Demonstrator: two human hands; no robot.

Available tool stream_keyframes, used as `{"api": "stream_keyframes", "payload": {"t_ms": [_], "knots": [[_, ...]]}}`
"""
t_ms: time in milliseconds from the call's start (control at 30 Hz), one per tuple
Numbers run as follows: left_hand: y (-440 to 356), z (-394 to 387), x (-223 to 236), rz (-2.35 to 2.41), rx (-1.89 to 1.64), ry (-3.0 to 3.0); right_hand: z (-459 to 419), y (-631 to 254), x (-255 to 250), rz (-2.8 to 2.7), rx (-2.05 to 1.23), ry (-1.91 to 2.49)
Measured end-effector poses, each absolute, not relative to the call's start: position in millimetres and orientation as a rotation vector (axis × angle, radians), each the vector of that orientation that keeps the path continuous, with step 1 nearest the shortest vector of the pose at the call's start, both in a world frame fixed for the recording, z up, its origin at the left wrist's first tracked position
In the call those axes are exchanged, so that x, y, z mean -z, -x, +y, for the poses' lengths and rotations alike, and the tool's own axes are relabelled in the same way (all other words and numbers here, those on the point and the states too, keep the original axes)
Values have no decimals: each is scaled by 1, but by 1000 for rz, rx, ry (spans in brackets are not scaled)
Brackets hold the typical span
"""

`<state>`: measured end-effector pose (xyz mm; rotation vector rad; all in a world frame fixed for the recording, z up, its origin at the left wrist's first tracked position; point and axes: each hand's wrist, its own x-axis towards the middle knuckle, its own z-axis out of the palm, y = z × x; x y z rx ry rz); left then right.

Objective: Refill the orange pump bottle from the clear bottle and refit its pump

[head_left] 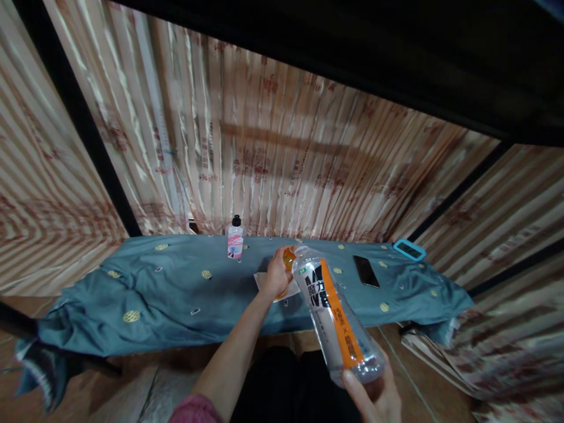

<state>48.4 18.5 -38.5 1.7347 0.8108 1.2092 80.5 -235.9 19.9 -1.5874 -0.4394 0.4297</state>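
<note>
Closed around the base of a large clear bottle (332, 320), the grip of the right hand (374, 390) has its thumb on the lower side; the left hand's (277, 275) grip is clamped on a small orange item (289, 257) right by the bottle's mouth. The bottle is held over the near edge of the desk (176, 294), its long axis slanting from the base, close to the person at lower right, to the mouth, which points away and a little left. Its label faces up, grey beside a lengthwise orange stripe, with "魔力" over big black letters, smaller characters around a "×", and a green mark near the neck. Whether liquid is inside, I cannot tell. Beneath the left hand lies a pale sheet (261, 281) with some orange on it. Farther left, a small bottle (235, 241) with a black cap stands upright, its pink and white label too small to read. Right of the hands, a dark phone (366, 271) lies flat, and a blue-framed device (409, 250) sits near the far right corner. The desk wears a teal cloth with yellow motifs; behind it hangs pleated sheeting (282, 147) printed in red.
</note>
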Motion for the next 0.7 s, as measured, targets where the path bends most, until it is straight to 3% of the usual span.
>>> {"api": "stream_keyframes", "payload": {"t_ms": [700], "knots": [[-42,14,33,801,-1188,-1851,-236,-75,-20,-444,-300,1660]]}}
